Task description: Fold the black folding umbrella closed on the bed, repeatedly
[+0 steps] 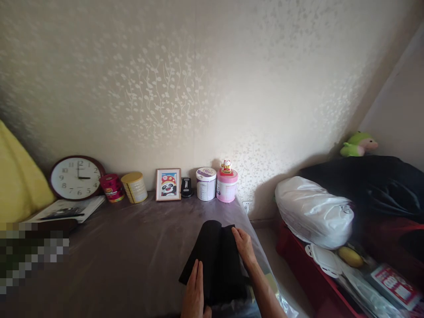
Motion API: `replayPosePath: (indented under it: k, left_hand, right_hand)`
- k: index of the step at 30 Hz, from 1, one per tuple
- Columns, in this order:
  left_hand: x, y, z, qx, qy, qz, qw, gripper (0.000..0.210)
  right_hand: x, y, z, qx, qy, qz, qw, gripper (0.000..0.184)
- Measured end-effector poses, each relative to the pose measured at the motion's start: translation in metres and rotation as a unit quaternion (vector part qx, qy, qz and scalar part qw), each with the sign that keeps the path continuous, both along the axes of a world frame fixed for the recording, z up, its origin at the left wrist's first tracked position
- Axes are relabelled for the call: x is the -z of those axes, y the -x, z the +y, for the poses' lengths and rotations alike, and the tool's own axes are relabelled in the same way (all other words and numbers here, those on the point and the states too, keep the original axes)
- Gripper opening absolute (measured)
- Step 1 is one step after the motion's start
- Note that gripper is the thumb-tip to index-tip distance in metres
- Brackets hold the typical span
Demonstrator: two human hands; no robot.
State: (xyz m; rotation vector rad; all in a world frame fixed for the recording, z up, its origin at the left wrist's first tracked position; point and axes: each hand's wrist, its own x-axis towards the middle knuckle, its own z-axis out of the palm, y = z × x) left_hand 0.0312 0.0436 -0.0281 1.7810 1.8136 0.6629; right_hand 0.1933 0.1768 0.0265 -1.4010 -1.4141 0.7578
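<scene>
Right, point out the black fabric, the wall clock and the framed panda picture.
Black fabric (213,258), head view: middle of its visible surface.
Wall clock (78,178), head view: centre of its dial.
Framed panda picture (168,187), head view: the print inside the frame.

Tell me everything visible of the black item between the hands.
The black item is plain and matte, apparently fabric. A rounded fold runs beside a flatter section; one corner flares left. It's near the right edge of the dark surface. The left hand touches its left side, the right hand its upper right corner.
</scene>
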Motion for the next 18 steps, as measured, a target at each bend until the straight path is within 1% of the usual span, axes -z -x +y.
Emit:
replayPosePath:
  k: [3, 6, 9, 13, 18]
  left_hand:
    - [0.0, -0.001, 0.001, -0.005, 0.02, 0.006, 1.0, 0.097]
    - [0.001, -0.002, 0.002, -0.011, 0.024, 0.022, 0.999, 0.097]
    - [0.003, -0.003, 0.004, -0.008, 0.017, 0.039, 0.999, 0.097]
    - [0.006, -0.002, 0.004, 0.004, 0.002, 0.055, 0.998, 0.096]
    - [0.01, 0.001, 0.004, 0.014, -0.032, 0.058, 0.998, 0.088]
  right_hand:
    - [-0.006, 0.016, 0.003, -0.002, -0.013, 0.0, 1.0, 0.047]
    - [-0.008, 0.032, 0.007, -0.01, -0.016, -0.009, 1.0, 0.045]
    - [-0.006, 0.048, 0.011, -0.008, -0.014, -0.024, 1.0, 0.04]
    - [-0.001, 0.066, 0.014, -0.011, -0.003, -0.075, 0.997, 0.032]
    - [0.001, 0.08, 0.015, -0.032, 0.014, -0.113, 0.993, 0.022]
